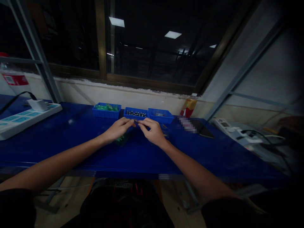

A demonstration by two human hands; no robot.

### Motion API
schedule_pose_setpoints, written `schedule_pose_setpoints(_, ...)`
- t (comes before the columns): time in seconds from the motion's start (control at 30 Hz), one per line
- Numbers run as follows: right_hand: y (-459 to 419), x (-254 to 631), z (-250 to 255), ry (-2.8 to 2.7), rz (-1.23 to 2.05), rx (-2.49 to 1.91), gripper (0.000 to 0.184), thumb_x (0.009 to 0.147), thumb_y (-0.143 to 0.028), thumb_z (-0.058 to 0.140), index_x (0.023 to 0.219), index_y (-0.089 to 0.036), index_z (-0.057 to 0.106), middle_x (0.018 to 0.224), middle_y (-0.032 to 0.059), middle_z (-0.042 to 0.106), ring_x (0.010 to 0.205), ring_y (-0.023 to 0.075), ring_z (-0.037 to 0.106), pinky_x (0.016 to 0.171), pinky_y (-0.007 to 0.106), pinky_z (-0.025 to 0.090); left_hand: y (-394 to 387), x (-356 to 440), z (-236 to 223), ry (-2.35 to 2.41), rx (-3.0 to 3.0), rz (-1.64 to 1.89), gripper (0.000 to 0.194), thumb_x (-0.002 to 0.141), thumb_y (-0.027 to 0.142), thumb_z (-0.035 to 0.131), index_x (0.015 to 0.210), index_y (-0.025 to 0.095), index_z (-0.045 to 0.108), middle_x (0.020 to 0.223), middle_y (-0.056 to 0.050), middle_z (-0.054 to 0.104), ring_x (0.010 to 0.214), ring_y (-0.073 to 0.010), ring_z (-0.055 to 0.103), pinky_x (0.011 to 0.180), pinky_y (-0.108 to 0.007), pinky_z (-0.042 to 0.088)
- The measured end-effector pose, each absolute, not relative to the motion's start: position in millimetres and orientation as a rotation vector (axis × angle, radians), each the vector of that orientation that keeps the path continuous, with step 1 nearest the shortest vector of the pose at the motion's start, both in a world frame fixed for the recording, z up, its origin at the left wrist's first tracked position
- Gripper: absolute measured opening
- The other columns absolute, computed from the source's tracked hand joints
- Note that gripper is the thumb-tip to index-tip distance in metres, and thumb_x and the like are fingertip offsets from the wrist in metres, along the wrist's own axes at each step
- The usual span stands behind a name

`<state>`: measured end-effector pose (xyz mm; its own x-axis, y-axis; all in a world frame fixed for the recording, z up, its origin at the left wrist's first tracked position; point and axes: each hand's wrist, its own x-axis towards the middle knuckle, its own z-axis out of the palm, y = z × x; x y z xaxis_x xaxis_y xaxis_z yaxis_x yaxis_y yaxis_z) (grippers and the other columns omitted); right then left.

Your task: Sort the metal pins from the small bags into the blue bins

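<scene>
My left hand (120,128) and my right hand (152,130) meet above the blue table, fingertips pinched around a small dark piece (136,121) too small to name. Just beyond them stands a blue bin (135,117) with rows of small dark, shiny-topped parts. To its left, another blue bin (106,113) is filled with green plastic pieces. A third blue bin (161,119), on the right, contains small clear or pale bits. Under my left wrist lies something green and see-through (122,139). A few small metallic bits (165,130) rest beside my right hand.
A white power strip (30,117) with a plug lies at the left; another power strip (234,131) with cables is at the right. A dark phone (201,129) lies near a red and yellow packet (188,108). A red-labelled bottle (14,77) stands far left. Metal frame posts flank the table.
</scene>
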<state>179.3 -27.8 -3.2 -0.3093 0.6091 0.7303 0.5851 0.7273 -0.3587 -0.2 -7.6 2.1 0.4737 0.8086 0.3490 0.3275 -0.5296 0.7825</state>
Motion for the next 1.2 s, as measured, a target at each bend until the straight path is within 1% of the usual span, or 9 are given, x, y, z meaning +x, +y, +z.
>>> schedule_pose_setpoints(0.07,-27,178,-6,-1.998,0.057,-0.878,0.022,0.081,-0.016,0.048,0.093,-0.02,0.066,0.074,0.0027,0.059,0.068,0.0128,0.055,0.064,0.027,0.044,-6,0,3,0.943,1.738,0.828,0.045,0.086,0.048,0.031,0.081,0.016,0.061,0.082,-0.005,0.056,0.063,-0.0136,0.049,0.057,-0.026,0.039)
schedule_pose_setpoints(0.13,-27,177,-7,-2.008,0.078,-0.844,0.025,0.082,-0.014,0.047,0.096,-0.022,0.065,0.075,0.0024,0.058,0.07,0.0125,0.054,0.066,0.027,0.044,-5,0,3,0.915,1.513,0.781,0.043,0.084,0.05,0.035,0.079,0.015,0.059,0.075,-0.003,0.055,0.054,-0.0099,0.043,0.048,-0.022,0.032)
schedule_pose_setpoints(0.27,-27,178,-6,-2.019,0.079,-0.817,0.03,0.081,-0.011,0.044,0.099,-0.023,0.064,0.079,0.0025,0.056,0.074,0.0128,0.053,0.069,0.028,0.043,-5,1,1,0.848,1.42,0.825,0.024,0.078,0.039,0.053,0.073,0.015,0.054,0.063,0.001,0.048,0.047,-0.0061,0.037,0.042,-0.019,0.023)
schedule_pose_setpoints(0.37,-28,180,-2,-2.031,0.078,-0.853,0.031,0.081,-0.011,0.043,0.101,-0.023,0.063,0.081,0.0031,0.054,0.075,0.0131,0.052,0.069,0.028,0.043,-5,2,0,0.869,1.478,0.918,0.018,0.079,0.033,0.053,0.073,0.015,0.052,0.061,0.002,0.049,0.046,-0.0057,0.038,0.042,-0.018,0.024)
schedule_pose_setpoints(0.6,-30,178,-2,-2.119,0.23,-0.971,0.021,0.084,-0.027,0.045,0.091,-0.02,0.064,0.076,0.0025,0.058,0.071,0.0137,0.052,0.068,0.03,0.04,5,-2,-2,0.895,1.643,1.33,0.011,0.081,0.026,0.049,0.081,0.016,0.046,0.065,0.003,0.05,0.055,-0.0084,0.05,0.047,-0.018,0.035)
schedule_pose_setpoints(0.73,-24,178,-8,-2.032,0.607,-1.027,0.046,0.088,-0.046,0.031,0.074,-0.017,0.063,0.067,0.0027,0.057,0.066,0.0132,0.053,0.065,0.028,0.039,3,-2,-4,0.746,1.821,1.361,0.009,0.078,0.021,0.05,0.083,0.017,0.043,0.08,-0.001,0.054,0.069,-0.0116,0.055,0.054,-0.021,0.042)
schedule_pose_setpoints(0.83,-21,178,-10,-1.851,0.976,-1.025,0.061,0.087,-0.055,0.017,0.073,-0.016,0.061,0.061,0.0026,0.055,0.061,0.0126,0.052,0.057,0.026,0.039,-4,0,-4,0.683,2.034,1.322,0.002,0.079,0.017,0.049,0.08,0.017,0.047,0.088,-0.004,0.056,0.082,-0.0145,0.055,0.065,-0.024,0.044)
schedule_pose_setpoints(1.03,-18,177,-9,-1.764,1.018,-0.968,0.029,0.078,-0.041,0.051,0.062,-0.016,0.053,0.056,-0.0025,0.051,0.053,0.0091,0.047,0.054,0.023,0.036,-13,2,-2,0.692,2.384,1.287,0.012,0.076,0.006,0.047,0.077,0.016,0.054,0.092,-0.005,0.055,0.089,-0.0162,0.053,0.074,-0.029,0.044)
schedule_pose_setpoints(1.2,-21,178,-9,-1.892,0.559,-1.039,0.017,0.079,-0.029,0.05,0.073,-0.016,0.058,0.061,-0.0012,0.053,0.055,0.0106,0.047,0.054,0.024,0.036,-7,0,-6,0.762,2.452,1.174,0.019,0.074,0.004,0.046,0.081,0.016,0.06,0.095,-0.006,0.052,0.092,-0.0175,0.051,0.081,-0.033,0.042)
